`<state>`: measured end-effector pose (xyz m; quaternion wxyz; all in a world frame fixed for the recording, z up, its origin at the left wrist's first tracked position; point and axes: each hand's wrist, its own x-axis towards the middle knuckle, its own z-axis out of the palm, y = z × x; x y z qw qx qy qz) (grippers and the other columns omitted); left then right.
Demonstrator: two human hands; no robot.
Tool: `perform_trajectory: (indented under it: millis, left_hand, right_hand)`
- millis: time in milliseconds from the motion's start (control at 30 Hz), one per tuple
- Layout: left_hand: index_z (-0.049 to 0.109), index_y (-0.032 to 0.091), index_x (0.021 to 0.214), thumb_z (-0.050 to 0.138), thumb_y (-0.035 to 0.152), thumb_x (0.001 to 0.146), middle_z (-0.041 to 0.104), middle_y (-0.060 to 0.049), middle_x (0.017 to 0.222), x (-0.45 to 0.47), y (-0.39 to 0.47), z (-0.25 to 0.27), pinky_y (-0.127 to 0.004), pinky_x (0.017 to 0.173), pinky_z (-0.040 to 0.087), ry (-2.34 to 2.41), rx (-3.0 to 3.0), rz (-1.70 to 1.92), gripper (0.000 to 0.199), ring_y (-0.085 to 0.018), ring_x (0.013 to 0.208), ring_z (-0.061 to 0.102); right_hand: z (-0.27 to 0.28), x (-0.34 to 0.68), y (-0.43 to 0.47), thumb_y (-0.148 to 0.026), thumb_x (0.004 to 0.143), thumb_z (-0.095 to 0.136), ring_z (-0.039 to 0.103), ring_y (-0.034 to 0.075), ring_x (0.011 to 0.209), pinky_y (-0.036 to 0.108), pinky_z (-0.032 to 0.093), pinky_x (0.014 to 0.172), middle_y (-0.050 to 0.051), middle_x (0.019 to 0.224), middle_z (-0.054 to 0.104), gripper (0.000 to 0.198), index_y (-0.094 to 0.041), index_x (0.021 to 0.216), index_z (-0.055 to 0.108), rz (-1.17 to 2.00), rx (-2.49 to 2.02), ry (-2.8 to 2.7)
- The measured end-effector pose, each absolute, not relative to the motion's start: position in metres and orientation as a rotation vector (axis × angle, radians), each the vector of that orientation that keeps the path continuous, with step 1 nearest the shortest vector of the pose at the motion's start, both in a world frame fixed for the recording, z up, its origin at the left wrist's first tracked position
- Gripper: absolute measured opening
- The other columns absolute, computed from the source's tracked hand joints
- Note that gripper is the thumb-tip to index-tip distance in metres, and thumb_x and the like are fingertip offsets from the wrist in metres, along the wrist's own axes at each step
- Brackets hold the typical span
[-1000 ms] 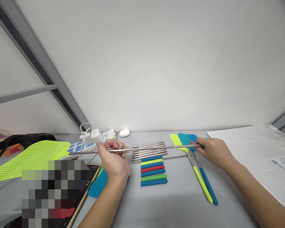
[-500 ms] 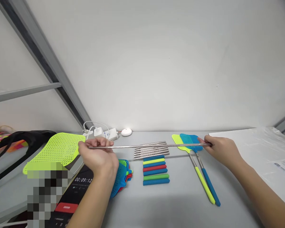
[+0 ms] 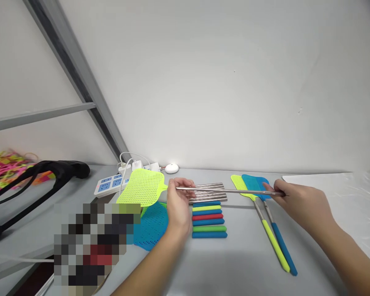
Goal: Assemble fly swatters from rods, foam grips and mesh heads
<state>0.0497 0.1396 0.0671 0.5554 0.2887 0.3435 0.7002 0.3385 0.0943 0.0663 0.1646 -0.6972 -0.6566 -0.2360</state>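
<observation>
My left hand [image 3: 179, 203] is closed around the neck of a yellow-green fly swatter head [image 3: 144, 187], where its thin metal telescopic rod [image 3: 234, 190] begins. The rod runs level to my right hand [image 3: 302, 201], whose fingers pinch its far end. Under the rod lie several loose metal rods [image 3: 208, 193], and just in front of them a row of coloured handles [image 3: 208, 222] in blue, yellow, red and green. Partly behind my left forearm are blue swatter heads [image 3: 151, 226]. Two swatters with handles, one yellow [image 3: 276, 244] and one blue [image 3: 284, 248], lie near my right hand.
A power strip [image 3: 109, 185] with white plugs and a small white oval device [image 3: 172, 168] sit by the wall. A black strap-like object [image 3: 61, 172] lies at the left. White wrapped sheets [image 3: 342, 201] cover the right side. Pixelation hides the lower left.
My left hand has moved right, towards my right hand, bringing the yellow-green head along. The rod between my hands is now shorter. The view has shifted a little left.
</observation>
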Motion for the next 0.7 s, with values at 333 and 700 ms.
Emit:
perform_trajectory:
  millis: [333,700]
  left_hand:
    - [0.059,0.019,0.09,0.039,0.046,0.095,0.06,-0.001,0.077,0.042,0.147,0.069,-0.027,0.058,0.042,0.875,0.57,1.856,0.034,-0.011,0.051,0.045]
    - [0.049,0.021,0.051,0.041,0.062,0.092,0.052,-0.002,0.051,0.08,0.113,0.052,-0.03,0.056,0.04,0.95,0.862,1.514,0.058,-0.015,0.049,0.047]
  right_hand:
    - [0.057,0.371,0.106,-0.06,0.091,0.04,0.029,0.012,0.047,0.026,0.016,0.05,-0.004,0.048,0.041,0.046,-0.023,0.064,0.037,-0.525,-2.027,-1.842]
    - [0.066,0.298,0.083,-0.05,0.093,0.043,0.034,0.012,0.041,0.026,0.013,0.047,-0.004,0.045,0.048,0.04,-0.023,0.064,0.043,-0.573,-1.965,-1.939]
